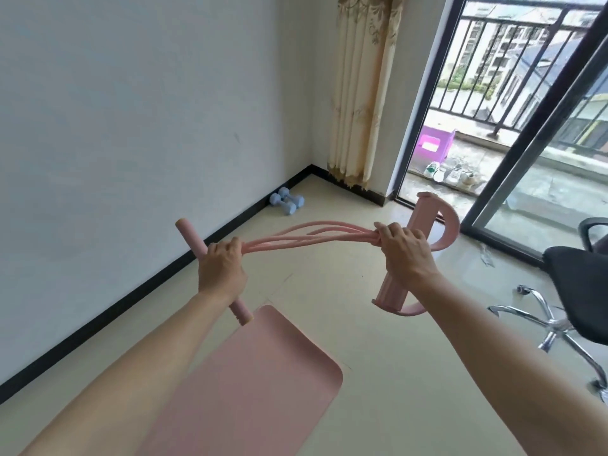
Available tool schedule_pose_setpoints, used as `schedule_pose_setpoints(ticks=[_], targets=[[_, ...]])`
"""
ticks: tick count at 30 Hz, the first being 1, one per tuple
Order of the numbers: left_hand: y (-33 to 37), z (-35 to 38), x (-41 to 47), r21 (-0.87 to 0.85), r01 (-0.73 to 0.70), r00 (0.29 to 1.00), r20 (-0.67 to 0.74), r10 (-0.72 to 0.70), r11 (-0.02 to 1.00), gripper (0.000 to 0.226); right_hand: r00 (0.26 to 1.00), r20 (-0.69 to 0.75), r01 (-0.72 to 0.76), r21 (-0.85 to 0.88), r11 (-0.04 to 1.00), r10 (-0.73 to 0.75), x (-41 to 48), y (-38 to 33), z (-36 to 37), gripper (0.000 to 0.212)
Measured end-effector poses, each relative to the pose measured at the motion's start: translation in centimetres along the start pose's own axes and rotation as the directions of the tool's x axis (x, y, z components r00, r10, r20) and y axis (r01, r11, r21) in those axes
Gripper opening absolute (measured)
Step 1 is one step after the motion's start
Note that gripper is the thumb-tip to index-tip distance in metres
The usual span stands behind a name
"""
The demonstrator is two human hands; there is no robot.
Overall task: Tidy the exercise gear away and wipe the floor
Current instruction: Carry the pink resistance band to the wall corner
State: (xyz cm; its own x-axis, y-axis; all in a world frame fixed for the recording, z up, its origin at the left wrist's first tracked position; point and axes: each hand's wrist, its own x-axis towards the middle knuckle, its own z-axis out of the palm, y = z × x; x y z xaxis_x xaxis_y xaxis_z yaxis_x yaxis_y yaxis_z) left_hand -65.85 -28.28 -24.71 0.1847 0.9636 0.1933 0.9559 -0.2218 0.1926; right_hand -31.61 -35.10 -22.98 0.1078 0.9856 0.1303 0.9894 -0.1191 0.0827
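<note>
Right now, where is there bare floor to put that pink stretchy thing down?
Bare tiles lie between the pink mat and the office chair, and beyond the mat towards the curtain. Crowded: by the dumbbells at the wall and round the chair's legs.

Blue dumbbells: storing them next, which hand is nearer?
Left. The left hand, gripping the pink foam bar, sits below-left of the blue dumbbells; the right hand, holding the pink pedal, is farther right.

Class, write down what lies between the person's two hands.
In the head view, pink elastic tubes span from the left hand, gripping the handle bar, to the right hand, gripping the pedal piece.
</note>
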Motion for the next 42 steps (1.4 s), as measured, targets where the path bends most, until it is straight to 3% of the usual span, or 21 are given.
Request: schedule_pose_setpoints(ticks=[8,18,30,42], targets=[[7.5,7.6,16.6,0.081,-0.12,0.992,0.036,0.118,0.989,0.041,0.999,0.039,-0.011,-0.048,0.999,0.013,14.7,11.0,6.6,0.057],[15.0,13.6,37.2,0.028,0.093,0.995,0.041,-0.095,0.995,0.035,0.986,0.078,0.147,0.026,0.989,-0.149,40.7,20.3,11.4,0.051],[8.2,21.4,57.9,0.03,0.262,0.965,0.008,-0.262,0.965,0.034,0.912,0.177,0.376,0.002,0.927,-0.37,69.3,16.4,18.5,0.058],[-1.4,27.5,77.0,0.087,0.34,0.913,0.208,-0.351,0.936,0.038,0.826,0.205,0.527,0.05,0.848,-0.525,93.6,8.1,24.6,0.069]])
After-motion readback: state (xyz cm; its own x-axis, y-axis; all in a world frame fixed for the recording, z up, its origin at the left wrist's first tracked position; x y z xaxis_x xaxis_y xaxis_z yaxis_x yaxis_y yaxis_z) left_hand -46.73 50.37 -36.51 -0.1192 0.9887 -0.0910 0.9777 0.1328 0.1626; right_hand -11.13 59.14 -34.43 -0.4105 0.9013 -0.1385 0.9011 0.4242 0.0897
